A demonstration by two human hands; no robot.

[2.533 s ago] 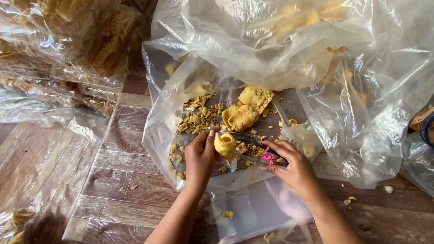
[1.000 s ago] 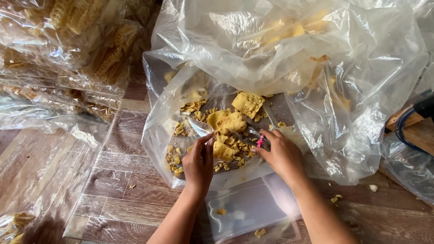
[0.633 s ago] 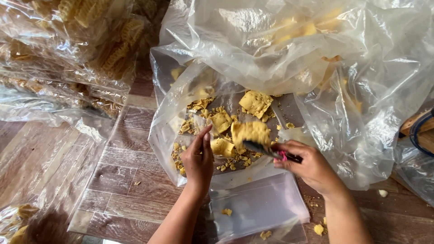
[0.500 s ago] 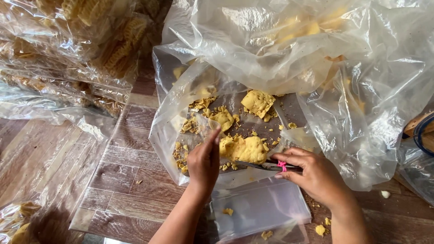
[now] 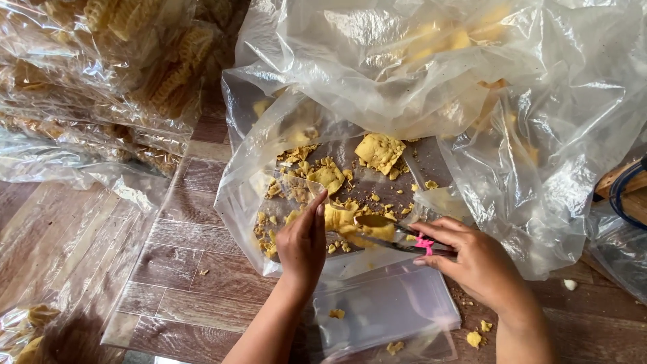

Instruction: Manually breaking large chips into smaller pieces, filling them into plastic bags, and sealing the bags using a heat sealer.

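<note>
- Covering the brown wood-pattern floor (image 5: pixel 182 283), a big crumpled clear plastic bag (image 5: pixel 404 74) is spread open, with yellow cracker crumbs (image 5: pixel 296 178) strewn on it.
- A smaller flat clear plastic bag (image 5: pixel 384 310) is laid near the wrists.
- A yellow fried cracker piece (image 5: pixel 345 219) is best lifted gently, lest it crumble.
- It is steadied by the left hand (image 5: pixel 303 246), fingers loosely extended.
- Metal tongs with a pink band (image 5: pixel 397 236) are squeezed by the right hand (image 5: pixel 475 259).

The flat, crumbly cracker pieces (image 5: pixel 379 149) are pale golden yellow with a pitted surface. The thin metal tongs (image 5: pixel 397 236) are silver with a bright pink band. The clear plastic bag (image 5: pixel 431 74) looks milky white, and the wooden plank floor (image 5: pixel 189 269) is streaked reddish brown.
</note>
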